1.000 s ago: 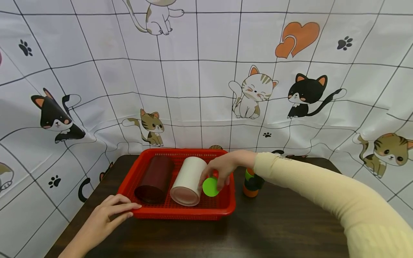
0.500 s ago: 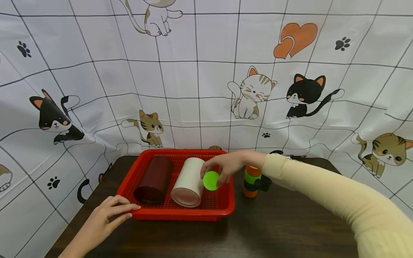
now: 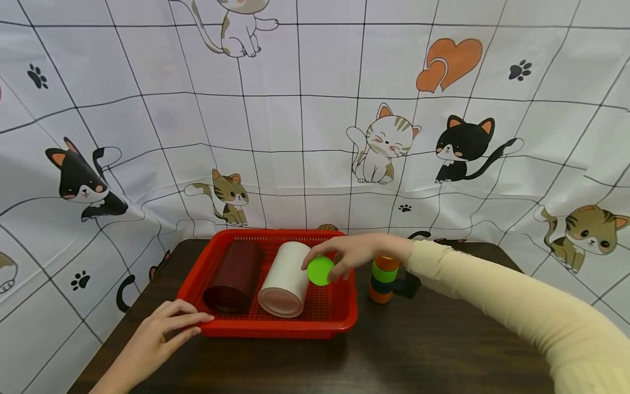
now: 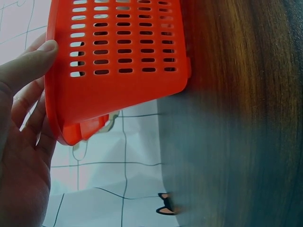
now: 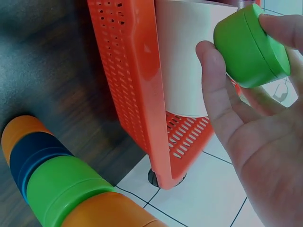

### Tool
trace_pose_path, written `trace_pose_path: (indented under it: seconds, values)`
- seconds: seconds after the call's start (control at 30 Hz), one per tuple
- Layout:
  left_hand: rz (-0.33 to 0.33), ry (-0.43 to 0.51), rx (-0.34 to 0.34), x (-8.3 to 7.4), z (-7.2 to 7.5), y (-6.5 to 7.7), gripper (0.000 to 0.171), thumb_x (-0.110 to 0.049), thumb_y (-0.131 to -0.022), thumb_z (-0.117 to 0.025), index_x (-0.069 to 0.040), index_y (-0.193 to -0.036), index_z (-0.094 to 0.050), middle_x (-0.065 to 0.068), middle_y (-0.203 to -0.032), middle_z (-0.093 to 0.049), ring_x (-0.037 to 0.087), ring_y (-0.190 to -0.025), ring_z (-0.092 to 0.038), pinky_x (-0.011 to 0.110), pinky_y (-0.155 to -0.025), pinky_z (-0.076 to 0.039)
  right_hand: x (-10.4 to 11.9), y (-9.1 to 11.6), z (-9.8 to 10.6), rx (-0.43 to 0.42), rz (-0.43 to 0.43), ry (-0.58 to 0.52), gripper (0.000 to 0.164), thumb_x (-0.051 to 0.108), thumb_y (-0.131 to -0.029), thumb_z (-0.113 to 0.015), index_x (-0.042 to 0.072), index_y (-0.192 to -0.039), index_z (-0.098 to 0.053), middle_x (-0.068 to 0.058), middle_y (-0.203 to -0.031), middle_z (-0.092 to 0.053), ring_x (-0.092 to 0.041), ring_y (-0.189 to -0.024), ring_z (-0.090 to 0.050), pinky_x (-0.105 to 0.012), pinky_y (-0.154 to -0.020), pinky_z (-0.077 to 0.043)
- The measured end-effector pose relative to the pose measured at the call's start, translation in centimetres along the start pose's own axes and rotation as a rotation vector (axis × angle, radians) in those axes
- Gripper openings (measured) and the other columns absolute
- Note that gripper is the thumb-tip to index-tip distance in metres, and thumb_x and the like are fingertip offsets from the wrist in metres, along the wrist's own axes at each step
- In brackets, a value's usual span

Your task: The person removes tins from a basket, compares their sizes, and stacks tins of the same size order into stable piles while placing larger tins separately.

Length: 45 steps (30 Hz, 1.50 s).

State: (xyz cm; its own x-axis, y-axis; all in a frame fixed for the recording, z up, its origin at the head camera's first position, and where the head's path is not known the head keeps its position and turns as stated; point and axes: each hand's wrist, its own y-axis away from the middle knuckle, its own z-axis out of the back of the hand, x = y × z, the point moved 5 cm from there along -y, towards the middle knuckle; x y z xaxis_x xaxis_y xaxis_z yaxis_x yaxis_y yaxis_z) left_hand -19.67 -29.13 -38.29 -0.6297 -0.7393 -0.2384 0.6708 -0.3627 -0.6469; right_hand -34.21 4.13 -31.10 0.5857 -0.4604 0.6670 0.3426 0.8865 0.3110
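Observation:
My right hand (image 3: pixel 351 253) pinches a small green cup (image 3: pixel 320 271) between thumb and fingers, above the right part of a red plastic basket (image 3: pixel 275 326). In the right wrist view the green cup (image 5: pixel 251 47) is tilted, clear of the basket's rim. My left hand (image 3: pixel 159 336) holds the basket's near left corner; in the left wrist view the thumb lies on the outer side of the rim and the fingers behind it. Inside the basket lie a white cylinder (image 3: pixel 287 276) and a dark maroon cylinder (image 3: pixel 238 273), side by side.
Right of the basket stands a stack of cups (image 3: pixel 383 279) in orange, green and dark blue. Beside the stack is a small black object (image 3: pixel 407 285). The dark wooden table (image 3: pixel 433 339) meets a white cat-print curtain (image 3: pixel 275 120) behind and at the sides.
My right hand has lifted the green cup a little, and its forearm has shifted right, showing more of the cup stack. The left hand stays at the basket corner.

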Motion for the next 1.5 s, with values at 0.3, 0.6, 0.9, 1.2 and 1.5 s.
trace_pose_path:
  seconds: [0.3, 0.6, 0.9, 1.2, 1.5]
  values:
    - [0.011, 0.004, 0.002, 0.0, 0.0, -0.1, 0.051, 0.002, -0.066, -0.084, -0.031, -0.105, -0.076, -0.018, -0.098, -0.061, -0.005, -0.092, -0.044, 0.012, -0.071, -0.035, 0.1, 0.7, 0.2, -0.050, 0.048, -0.070, 0.061, 0.012, -0.088, -0.072, 0.024, -0.143, -0.048, 0.001, -0.138, -0.046, -0.020, -0.106, -0.059, -0.037, -0.082, -0.058]
    - [0.024, 0.009, 0.012, 0.0, 0.0, 0.1, 0.052, 0.002, -0.068, -0.083, -0.032, -0.107, -0.076, -0.018, -0.099, -0.061, -0.005, -0.091, -0.043, 0.012, -0.069, -0.034, 0.9, 2.2, 0.8, -0.262, 0.034, 0.007, 0.057, 0.015, -0.086, -0.076, 0.024, -0.137, -0.053, -0.003, -0.133, -0.054, -0.021, -0.113, -0.054, -0.032, -0.083, -0.057]
    - [0.010, 0.001, 0.005, 0.0, -0.1, 0.1, 0.052, 0.002, -0.067, -0.084, -0.031, -0.106, -0.076, -0.018, -0.099, -0.061, -0.006, -0.092, -0.043, 0.012, -0.070, -0.035, 2.3, 4.4, 1.8, -0.405, 0.008, 0.024, 0.058, 0.017, -0.084, -0.079, 0.020, -0.136, -0.054, -0.005, -0.124, -0.061, -0.018, -0.092, -0.067, -0.036, -0.083, -0.056]
    - [0.010, 0.011, 0.002, 0.0, -0.1, 0.1, 0.052, 0.002, -0.066, -0.083, -0.031, -0.106, -0.076, -0.017, -0.098, -0.061, -0.005, -0.091, -0.043, 0.012, -0.070, -0.035, 2.0, 7.1, 2.6, -0.575, -0.010, 0.061, 0.058, 0.021, -0.081, -0.083, 0.020, -0.133, -0.057, -0.002, -0.123, -0.065, -0.023, -0.109, -0.058, -0.041, -0.089, -0.053]
    - [0.017, -0.010, 0.009, 0.1, -0.1, 0.0, 0.053, 0.003, -0.066, -0.084, -0.031, -0.106, -0.076, -0.019, -0.098, -0.060, -0.005, -0.091, -0.043, 0.012, -0.070, -0.035, 1.2, 9.4, 3.1, -0.738, -0.080, 0.066, 0.058, 0.026, -0.078, -0.085, 0.025, -0.130, -0.060, 0.002, -0.119, -0.065, -0.022, -0.108, -0.056, -0.036, -0.082, -0.053]
